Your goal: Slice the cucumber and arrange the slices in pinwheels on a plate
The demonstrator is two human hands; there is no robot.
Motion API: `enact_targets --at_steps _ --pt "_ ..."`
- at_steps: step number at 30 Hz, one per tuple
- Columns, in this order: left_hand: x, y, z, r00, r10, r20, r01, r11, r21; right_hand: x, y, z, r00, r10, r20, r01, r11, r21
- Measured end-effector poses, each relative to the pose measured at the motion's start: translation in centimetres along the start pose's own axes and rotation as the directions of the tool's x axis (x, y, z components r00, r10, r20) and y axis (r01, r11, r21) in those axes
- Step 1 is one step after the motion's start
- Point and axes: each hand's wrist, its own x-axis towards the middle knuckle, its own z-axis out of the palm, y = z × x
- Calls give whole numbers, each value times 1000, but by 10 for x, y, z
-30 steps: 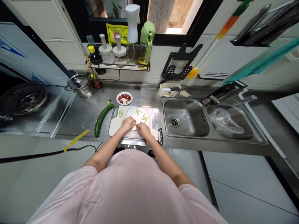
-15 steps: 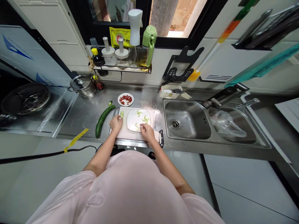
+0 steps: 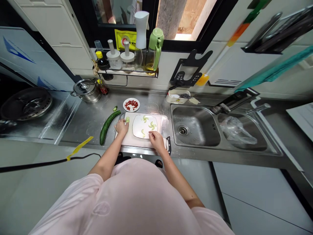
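Left hand (image 3: 122, 126) with fingertips at the cucumber slices (image 3: 127, 120), grip unclear, right hand (image 3: 156, 140) loosely curled over the white plate's (image 3: 138, 122) edge, cutting board (image 3: 127, 139) beneath.

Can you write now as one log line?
left hand: at cucumber slices | right hand: by white plate | rest: cucumber beside board

The left hand (image 3: 121, 127) has left the square plate (image 3: 137, 125) and now touches the stacked cucumber slices (image 3: 127, 120). The right hand (image 3: 156, 141) has drawn back rightward, exposing curved cucumber pieces (image 3: 143, 133) at the plate's side nearest the counter's (image 3: 83, 125) front edge.
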Motion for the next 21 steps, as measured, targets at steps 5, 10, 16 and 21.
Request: enact_targets --at_steps 5,10,16,21 --pt "3 -3 6 1000 -23 -9 20 973 -230 0 1 0 1000 8 -1 -8 1000 12" --pt "-1 9 -2 991 -43 124 118 705 -699 6 -5 -2 1000 5 -20 -4 998 56" --pt "-24 44 -45 966 124 228 148 459 -876 24 -27 -10 994 -6 -110 20 992 125" --pt "-44 67 -78 934 271 231 102 419 -902 42 -57 -25 984 -29 -173 63 978 199"
